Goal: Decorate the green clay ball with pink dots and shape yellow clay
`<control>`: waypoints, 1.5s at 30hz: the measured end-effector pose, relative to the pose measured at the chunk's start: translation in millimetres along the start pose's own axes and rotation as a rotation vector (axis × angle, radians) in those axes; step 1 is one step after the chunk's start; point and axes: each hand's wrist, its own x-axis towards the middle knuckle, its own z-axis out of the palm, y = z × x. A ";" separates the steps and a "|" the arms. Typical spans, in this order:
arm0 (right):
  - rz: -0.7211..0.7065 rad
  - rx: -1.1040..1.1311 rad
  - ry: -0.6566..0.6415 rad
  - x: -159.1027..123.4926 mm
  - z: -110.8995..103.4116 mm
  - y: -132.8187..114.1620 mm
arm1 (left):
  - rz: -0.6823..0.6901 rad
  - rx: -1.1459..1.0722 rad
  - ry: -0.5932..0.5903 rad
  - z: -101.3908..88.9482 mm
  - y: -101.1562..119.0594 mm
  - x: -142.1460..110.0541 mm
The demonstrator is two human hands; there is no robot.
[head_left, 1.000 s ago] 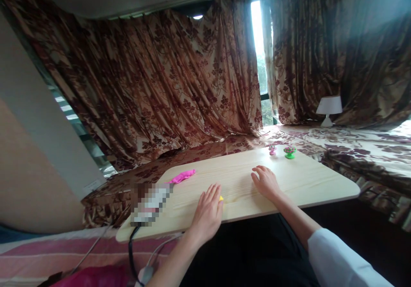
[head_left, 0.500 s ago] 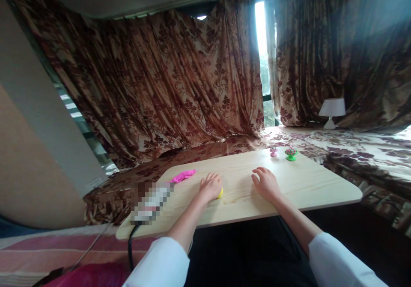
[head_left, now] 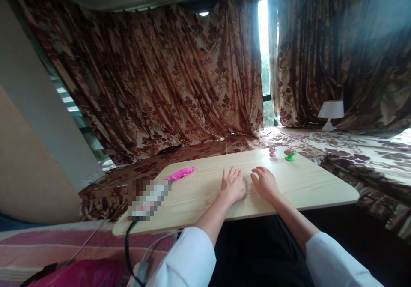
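So the left hand (head_left: 233,186) is palm down mid-desk (head_left: 308,186), fingers spread, though I can't tell if anything's under the palm. Right hand (head_left: 266,184) is just beside it, fingers loosely apart, nothing visible in it. The bright pink, soft-looking long thing (head_left: 182,174) lies left of both, nearer the left hand, long axis running lower left to upper right. Small pink footed piece (head_left: 272,151) and green footed piece with pink dots (head_left: 290,154) stand beyond the right hand, contents unclear.

Lamp (head_left: 331,115) behind table (head_left: 205,201), rightward
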 end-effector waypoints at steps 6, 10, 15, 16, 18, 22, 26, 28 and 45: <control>0.007 0.014 -0.009 0.3 -1.1 0.5 | -0.244 -0.007 -0.053 -12.3 -76.9 -12.8; 0.015 0.025 -0.008 0.2 -0.9 -0.2 | -0.287 -0.017 -0.035 -20.3 -96.1 -76.8; 0.025 0.023 -0.004 0.0 0.7 0.4 | 0.090 -0.023 0.082 -12.3 -31.8 -101.2; 0.026 0.021 -0.003 0.0 1.0 0.7 | 0.136 -0.013 0.086 -8.9 -16.2 -91.4; 0.024 0.015 -0.004 0.1 1.4 1.2 | 0.115 0.012 0.098 -2.8 6.3 -61.0; 0.015 0.006 -0.006 0.5 0.9 1.0 | -0.144 -0.015 -0.041 -1.9 -4.2 1.7; 0.018 0.014 -0.006 0.7 -0.3 -0.4 | -0.270 -0.028 -0.100 -16.4 -61.8 1.6; 0.021 0.022 -0.011 0.7 -0.8 -0.8 | -0.295 -0.040 -0.116 -23.4 -80.8 -26.2; 0.005 0.013 -0.016 0.0 0.8 1.2 | -0.117 0.027 -0.135 -9.4 -26.0 14.1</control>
